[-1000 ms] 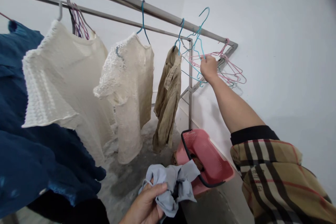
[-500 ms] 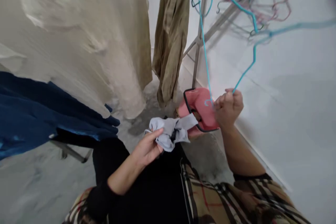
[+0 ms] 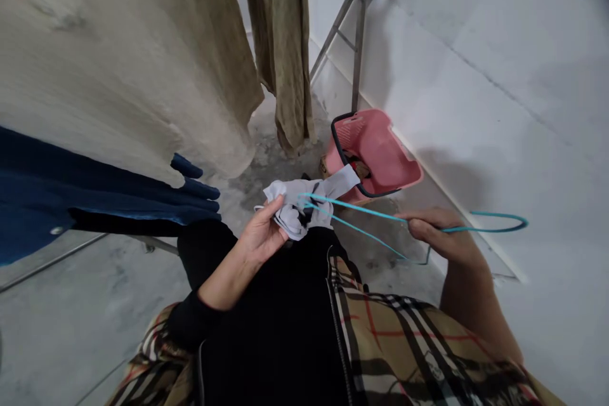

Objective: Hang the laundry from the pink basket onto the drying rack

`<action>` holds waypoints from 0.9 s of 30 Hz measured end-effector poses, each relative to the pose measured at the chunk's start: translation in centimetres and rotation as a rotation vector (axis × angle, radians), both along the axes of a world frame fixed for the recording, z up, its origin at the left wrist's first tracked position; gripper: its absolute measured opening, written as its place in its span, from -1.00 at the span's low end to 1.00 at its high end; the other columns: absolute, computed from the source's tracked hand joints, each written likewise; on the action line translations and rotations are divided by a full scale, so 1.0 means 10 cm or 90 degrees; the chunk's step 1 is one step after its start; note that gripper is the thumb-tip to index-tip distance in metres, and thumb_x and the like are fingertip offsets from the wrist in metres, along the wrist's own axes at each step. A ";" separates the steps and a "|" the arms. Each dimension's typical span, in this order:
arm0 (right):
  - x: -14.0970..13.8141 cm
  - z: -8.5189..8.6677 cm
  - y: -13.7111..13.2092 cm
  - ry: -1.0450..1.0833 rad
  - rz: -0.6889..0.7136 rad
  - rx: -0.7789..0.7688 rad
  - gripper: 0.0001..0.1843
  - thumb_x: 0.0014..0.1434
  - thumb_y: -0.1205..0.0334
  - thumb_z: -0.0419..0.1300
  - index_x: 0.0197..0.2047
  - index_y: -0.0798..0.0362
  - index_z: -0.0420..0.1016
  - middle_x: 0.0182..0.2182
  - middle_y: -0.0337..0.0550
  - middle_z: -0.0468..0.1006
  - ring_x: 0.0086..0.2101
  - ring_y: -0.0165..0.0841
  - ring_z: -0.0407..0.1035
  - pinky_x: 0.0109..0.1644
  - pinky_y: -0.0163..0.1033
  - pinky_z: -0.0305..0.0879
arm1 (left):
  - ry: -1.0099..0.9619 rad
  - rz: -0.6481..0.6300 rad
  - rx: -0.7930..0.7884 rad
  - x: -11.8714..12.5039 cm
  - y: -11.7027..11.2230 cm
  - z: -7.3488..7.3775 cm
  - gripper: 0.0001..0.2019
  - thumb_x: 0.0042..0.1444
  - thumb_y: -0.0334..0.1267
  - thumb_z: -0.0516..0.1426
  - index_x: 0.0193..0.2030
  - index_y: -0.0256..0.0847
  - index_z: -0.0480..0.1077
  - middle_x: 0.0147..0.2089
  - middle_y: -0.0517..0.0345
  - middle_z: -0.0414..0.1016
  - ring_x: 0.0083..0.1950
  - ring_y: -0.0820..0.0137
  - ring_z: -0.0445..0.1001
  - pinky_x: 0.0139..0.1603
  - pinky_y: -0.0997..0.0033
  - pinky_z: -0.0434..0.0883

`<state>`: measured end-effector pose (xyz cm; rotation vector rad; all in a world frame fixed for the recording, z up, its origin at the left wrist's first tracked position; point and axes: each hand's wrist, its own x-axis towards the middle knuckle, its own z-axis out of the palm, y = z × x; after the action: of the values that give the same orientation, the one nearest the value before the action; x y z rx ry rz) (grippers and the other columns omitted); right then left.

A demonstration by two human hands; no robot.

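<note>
My left hand [image 3: 259,238] is closed round a crumpled pale grey garment [image 3: 304,200], held in front of my chest. My right hand [image 3: 440,238] grips a thin teal wire hanger [image 3: 361,216], which lies nearly level. One end of the hanger touches the grey garment, and its hook curves out past my right hand toward the wall. A pink laundry basket [image 3: 380,155] with a black rim stands on the floor just beyond both hands, leaning against the wall.
Cream tops [image 3: 118,57] and an olive garment [image 3: 285,44] hang at the upper left and centre. A dark blue garment [image 3: 71,184] hangs at the left. Metal rack legs [image 3: 356,32] rise behind the basket. The white wall [image 3: 499,76] runs along the right, above a grey concrete floor [image 3: 71,317].
My right hand took the teal hanger off the rail and brought it down to the grey garment. My view dropped from the rail to my hands and the floor.
</note>
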<state>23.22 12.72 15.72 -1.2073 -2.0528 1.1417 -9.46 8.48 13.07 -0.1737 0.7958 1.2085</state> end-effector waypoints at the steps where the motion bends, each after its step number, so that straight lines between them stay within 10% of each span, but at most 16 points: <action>1: 0.04 0.05 0.00 -0.018 0.040 0.004 -0.69 0.27 0.01 0.16 -0.19 -0.01 0.67 -0.57 -0.17 0.53 -0.53 -0.38 0.42 -0.46 -0.31 0.33 | 0.004 0.000 0.000 0.01 0.01 0.00 -0.85 0.21 -0.47 0.12 -0.21 -0.32 0.54 -0.30 0.04 0.66 -0.34 0.32 0.63 -0.29 0.39 0.60; 14: -0.28 0.01 0.00 -0.111 0.119 0.059 -0.68 0.33 0.10 0.07 -0.13 0.00 0.63 -0.34 -0.17 0.66 -0.32 -0.34 0.54 -0.21 -0.28 0.42 | 0.117 -0.023 0.095 0.16 -0.06 0.03 -0.64 -0.14 -0.35 0.42 -0.18 -0.21 0.47 -0.32 0.24 0.60 -0.35 0.44 0.57 -0.32 0.51 0.53; 22: -1.11 -0.64 -0.13 0.062 -0.023 -0.073 -0.52 0.25 -0.05 0.08 -0.55 0.09 0.47 -0.61 -0.23 0.42 -0.51 -0.41 0.30 -0.40 -0.34 0.26 | 0.214 -0.258 0.290 0.45 -0.26 -0.11 -0.60 -0.16 -0.15 0.44 -0.28 -0.23 0.37 -0.37 0.28 0.39 -0.35 0.53 0.34 -0.27 0.52 0.31; 27: -1.06 -0.81 -0.04 0.151 -0.100 -0.029 -0.51 0.18 -0.04 0.12 -0.66 0.08 0.27 -0.69 -0.29 0.18 -0.56 -0.45 0.08 -0.46 -0.32 0.15 | 0.375 -0.469 0.506 0.40 -0.30 -0.18 -0.69 0.06 -0.09 0.30 -0.28 -0.26 0.32 -0.39 0.27 0.26 -0.36 0.51 0.22 -0.27 0.48 0.26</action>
<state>12.62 12.31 7.65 -1.1706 -1.7345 1.1984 -5.49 5.52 11.29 1.0826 0.7141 0.7713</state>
